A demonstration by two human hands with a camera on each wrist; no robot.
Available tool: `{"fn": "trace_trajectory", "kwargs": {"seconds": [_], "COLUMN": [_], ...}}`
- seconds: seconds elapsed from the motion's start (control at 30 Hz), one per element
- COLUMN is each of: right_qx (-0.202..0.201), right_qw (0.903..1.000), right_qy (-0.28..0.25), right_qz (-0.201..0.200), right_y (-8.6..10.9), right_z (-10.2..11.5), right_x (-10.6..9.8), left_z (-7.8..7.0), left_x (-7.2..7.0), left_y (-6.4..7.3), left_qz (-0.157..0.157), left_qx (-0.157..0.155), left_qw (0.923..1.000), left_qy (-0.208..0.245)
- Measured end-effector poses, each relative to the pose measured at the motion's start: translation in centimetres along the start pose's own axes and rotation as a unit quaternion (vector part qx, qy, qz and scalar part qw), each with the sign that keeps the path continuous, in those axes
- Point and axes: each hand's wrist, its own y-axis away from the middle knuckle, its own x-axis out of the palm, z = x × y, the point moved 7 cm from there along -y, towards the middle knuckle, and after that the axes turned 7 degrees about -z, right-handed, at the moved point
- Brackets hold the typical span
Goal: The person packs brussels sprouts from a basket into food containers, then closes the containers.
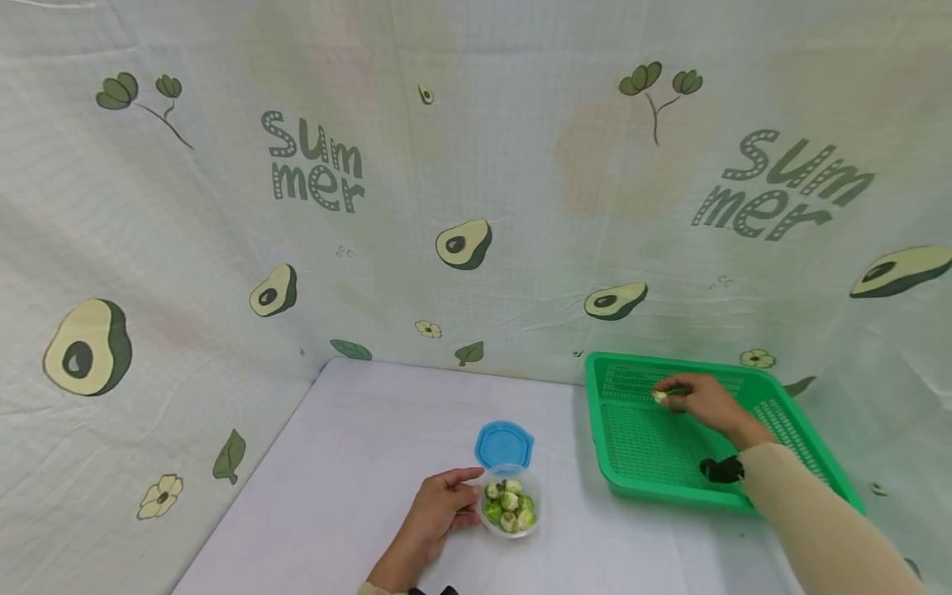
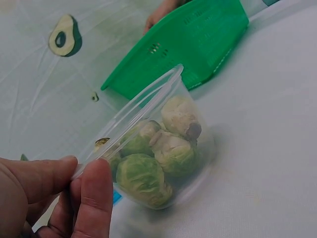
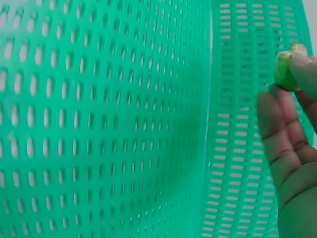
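A clear plastic tub [image 1: 511,535] with several Brussels sprouts [image 2: 143,173] in it stands on the white table. My left hand [image 1: 440,512] pinches its rim between thumb and fingers from the left side. Over at the right, my right hand [image 1: 702,401] is above the green basket [image 1: 640,446], pinching a single Brussels sprout [image 3: 285,69] between thumb and fingertips. Slotted basket floor and walls fill the right wrist view, with no other sprout showing in them.
A blue lid [image 1: 504,445] lies on the table just behind the tub. The basket stands at the back right against a hanging cloth [image 1: 535,330] printed with avocados, which also runs along the left side. White table [image 1: 372,430] surface stretches left of the lid.
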Motion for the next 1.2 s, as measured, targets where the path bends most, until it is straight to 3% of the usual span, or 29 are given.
{"fn": "trace_trajectory", "kwargs": {"seconds": [0.17,0.47,0.73,1.2], "right_qx": [0.001,0.005,-0.019,-0.047], "right_qw": [0.9999,0.9977,0.9985,0.9961], "right_qy": [0.013,-0.066,-0.012,-0.041], "right_qz": [-0.005,-0.014,-0.049,-0.063], "right_y": [0.3,1.1,1.9,3.5], "right_z": [1.5,3.0,4.7,7.4], "right_x": [0.2,0.4,-0.1,0.1], "left_z": [0.0,0.0,-0.1,-0.2], "left_x": [-0.1,-0.1,0.0,0.1], "left_y": [-0.1,0.0,0.1,0.3], "left_qz": [0.001,0.008,0.01,0.01], "left_qx": [0.0,0.002,0.006,0.016], "left_qw": [1.0,1.0,0.9999,0.9998], "left_qy": [0.002,0.005,0.006,0.007]}}
